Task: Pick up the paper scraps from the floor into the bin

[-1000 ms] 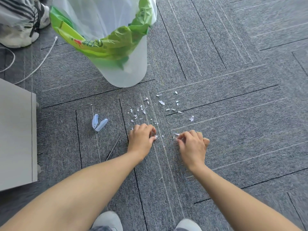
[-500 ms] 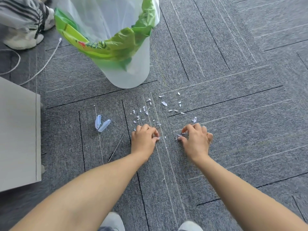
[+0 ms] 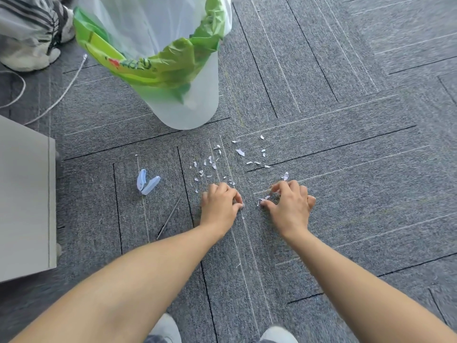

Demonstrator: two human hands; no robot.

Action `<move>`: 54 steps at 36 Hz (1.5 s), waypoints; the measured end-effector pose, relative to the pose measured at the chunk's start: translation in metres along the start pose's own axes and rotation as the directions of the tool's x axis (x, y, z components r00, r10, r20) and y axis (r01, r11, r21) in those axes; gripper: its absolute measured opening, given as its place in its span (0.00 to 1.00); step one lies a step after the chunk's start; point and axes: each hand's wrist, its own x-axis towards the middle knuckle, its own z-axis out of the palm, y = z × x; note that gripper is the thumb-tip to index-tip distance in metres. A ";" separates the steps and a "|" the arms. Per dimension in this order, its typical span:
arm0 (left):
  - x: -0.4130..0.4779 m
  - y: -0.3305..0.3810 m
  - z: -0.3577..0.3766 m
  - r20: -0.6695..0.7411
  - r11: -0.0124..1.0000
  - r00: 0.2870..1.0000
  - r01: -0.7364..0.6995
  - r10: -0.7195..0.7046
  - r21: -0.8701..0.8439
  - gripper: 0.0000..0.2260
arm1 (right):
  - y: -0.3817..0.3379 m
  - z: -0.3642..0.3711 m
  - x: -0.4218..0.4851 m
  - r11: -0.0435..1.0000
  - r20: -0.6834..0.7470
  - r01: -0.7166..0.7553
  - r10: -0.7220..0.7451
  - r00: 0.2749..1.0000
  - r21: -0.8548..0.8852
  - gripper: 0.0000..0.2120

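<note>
Scattered on the grey carpet-tile floor [image 3: 346, 169], just in front of the translucent white plastic bin [image 3: 195, 107] with its green plastic liner [image 3: 158, 68]: small white paper scraps [image 3: 239, 152], loose and thinly spread. Farther out from the bin than that scatter, left hand [image 3: 220, 206] and right hand [image 3: 290, 206], both palm-down on the carpet, close together but apart. Right fingers [image 3: 278, 188] curled like a claw, thumb drawn in, gripping a little cluster of scraps against the floor. Left fingers [image 3: 236, 196] bunched tight, thumb pressed to forefinger, a white speck at the tips, probably a pinched scrap, though too small to be sure. In front of the bin and off to its left, a pale blue folding plastic tool [image 3: 147, 182], splayed open, and a thin metal rod [image 3: 169, 216] lying flat, farther from the bin. Further left of the bin, a grey cabinet corner [image 3: 24, 199]. Close by the bin's left side, a white cable [image 3: 57, 97] and a striped grey-and-white shoe [image 3: 32, 58].
</note>
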 end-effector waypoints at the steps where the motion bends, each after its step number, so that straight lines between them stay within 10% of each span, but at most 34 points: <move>1: 0.001 0.000 0.000 0.001 1.000 1.000 0.001 -0.001 -0.002 0.05 | 0.001 0.000 0.001 1.000 0.004 0.001 -0.001 1.000 -0.003 0.16; 54: -0.039 0.003 0.014 0.025 0.988 0.994 0.108 -0.106 -0.113 0.05 | 0.000 0.006 0.000 0.967 0.122 0.252 -0.255 0.959 0.040 0.06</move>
